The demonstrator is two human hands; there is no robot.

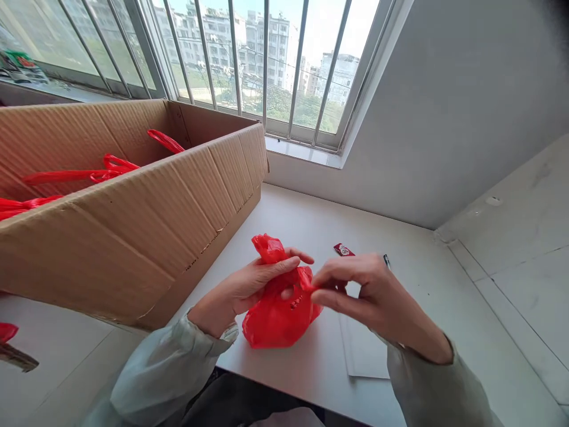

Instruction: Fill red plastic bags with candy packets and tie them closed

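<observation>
A red plastic bag (278,323), filled and rounded at the bottom, rests on the white table near its front edge. Its gathered top sticks up above my left hand (262,281), which is wrapped round the neck with the thumb stretched across it. My right hand (355,284) pinches a twisted strip of the same bag between thumb and fingertips, to the right of the neck. Dark print shows on the bag's front. What lies inside the bag is hidden.
A large cardboard box (178,219) stands at the left with red plastic bags (111,169) inside. A white sheet or pad (362,350), a small red packet (343,249) and a pen (386,260) lie on the table (306,222). Behind is a barred window (267,71).
</observation>
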